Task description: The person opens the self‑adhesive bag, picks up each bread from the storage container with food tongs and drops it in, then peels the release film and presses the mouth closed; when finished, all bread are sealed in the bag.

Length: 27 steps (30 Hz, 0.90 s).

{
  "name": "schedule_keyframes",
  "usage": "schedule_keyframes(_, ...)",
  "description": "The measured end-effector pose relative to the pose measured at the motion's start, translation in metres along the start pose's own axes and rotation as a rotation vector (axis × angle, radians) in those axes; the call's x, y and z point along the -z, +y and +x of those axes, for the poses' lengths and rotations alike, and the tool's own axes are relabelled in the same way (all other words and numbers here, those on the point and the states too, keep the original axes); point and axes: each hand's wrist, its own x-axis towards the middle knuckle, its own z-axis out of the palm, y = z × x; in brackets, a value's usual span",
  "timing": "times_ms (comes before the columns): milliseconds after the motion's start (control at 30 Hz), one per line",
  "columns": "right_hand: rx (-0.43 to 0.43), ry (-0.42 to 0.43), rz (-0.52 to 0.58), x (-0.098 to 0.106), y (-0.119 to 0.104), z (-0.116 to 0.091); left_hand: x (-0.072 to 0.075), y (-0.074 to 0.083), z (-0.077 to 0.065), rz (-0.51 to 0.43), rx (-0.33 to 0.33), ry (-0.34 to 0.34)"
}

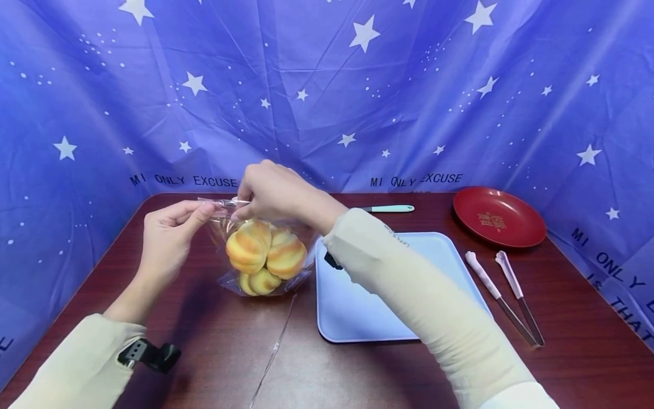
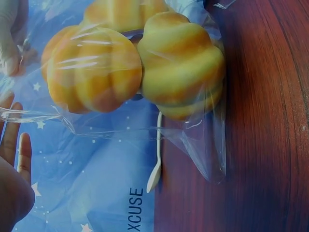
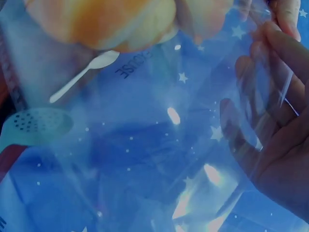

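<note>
A clear plastic bag (image 1: 219, 278) with several golden bread rolls (image 1: 248, 246) inside stands upright on the table, left of the blue tray. My left hand (image 1: 171, 230) pinches the bag's top left corner between thumb and forefinger. Across the bag's top, my right hand (image 1: 273, 190) grips the upper edge close beside the left fingers. Two rolls (image 2: 183, 63) press against the film in the left wrist view. From the right wrist, the right hand (image 3: 277, 130) shows partly through the clear film.
A light blue tray (image 1: 357, 318) lies under the right forearm. Right of it are tongs (image 1: 518, 309) with pale handles and a red plate (image 1: 526, 227). Behind lie a mint-handled utensil (image 1: 393, 208) and a pale spoon (image 3: 87, 75). A thin clear strip (image 1: 273, 355) crosses the table (image 1: 214, 363) in front.
</note>
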Motion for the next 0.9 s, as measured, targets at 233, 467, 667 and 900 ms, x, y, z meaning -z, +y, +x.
schedule_keyframes(233, 0.076, 0.031, 0.045, -0.001, 0.014, -0.008, -0.002, 0.001, 0.000, 0.000, 0.008, -0.004)
schedule_keyframes(467, 0.088, 0.021, 0.087, -0.001, 0.029, -0.019, -0.001, 0.001, 0.001, -0.010, -0.007, -0.032)
schedule_keyframes(667, 0.055, 0.023, 0.094, -0.002, 0.045, -0.033, -0.002, 0.000, 0.002, -0.023, -0.002, -0.034)
schedule_keyframes(900, 0.096, 0.048, 0.077, -0.004, 0.059, -0.048, -0.003, 0.000, 0.002, 0.001, 0.006, -0.029)
